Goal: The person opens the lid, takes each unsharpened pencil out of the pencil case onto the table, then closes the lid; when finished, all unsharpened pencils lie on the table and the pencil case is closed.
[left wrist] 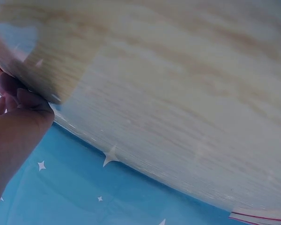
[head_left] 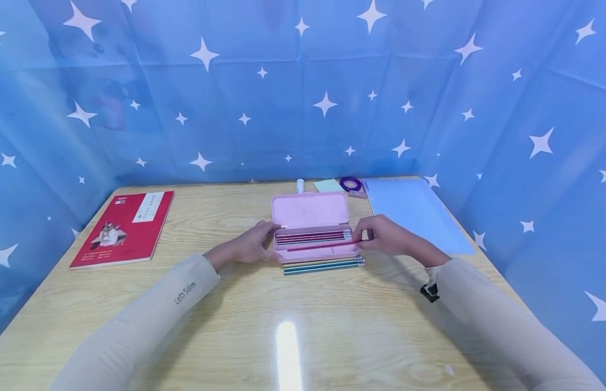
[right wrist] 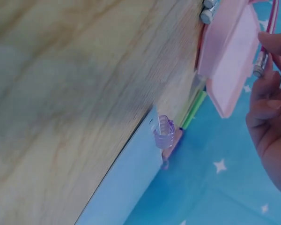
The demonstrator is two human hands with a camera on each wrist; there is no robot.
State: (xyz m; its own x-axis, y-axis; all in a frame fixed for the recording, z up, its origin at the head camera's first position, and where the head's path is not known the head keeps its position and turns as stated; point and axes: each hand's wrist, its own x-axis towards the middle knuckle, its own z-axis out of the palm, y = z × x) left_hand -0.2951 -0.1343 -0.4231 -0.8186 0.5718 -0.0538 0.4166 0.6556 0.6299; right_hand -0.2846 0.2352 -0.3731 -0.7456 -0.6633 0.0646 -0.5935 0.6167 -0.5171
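A pink pencil case (head_left: 310,210) lies on the table with its lid raised toward the back. Several pencils (head_left: 310,237) are lined up inside it, eraser ends to the right. My left hand (head_left: 254,243) grips the case's left end, thumb at the front corner and fingers at the back. Between thumb and fingers, my right hand (head_left: 387,235) pinches a red pencil (head_left: 324,246) near its eraser end, the shaft stretching left over the case's front part. In the right wrist view that pencil (right wrist: 272,21) shows its metal ferrule. Several loose pencils (head_left: 322,267) lie along the case's front side.
A red book (head_left: 124,228) is at the table's left. Behind the case are a white tube (head_left: 300,186), pale green paper (head_left: 327,185) and purple tape (head_left: 350,184). A light blue spiral pad (head_left: 415,212) lies at the right. Blue star-patterned cloth (head_left: 283,108) hangs around the table.
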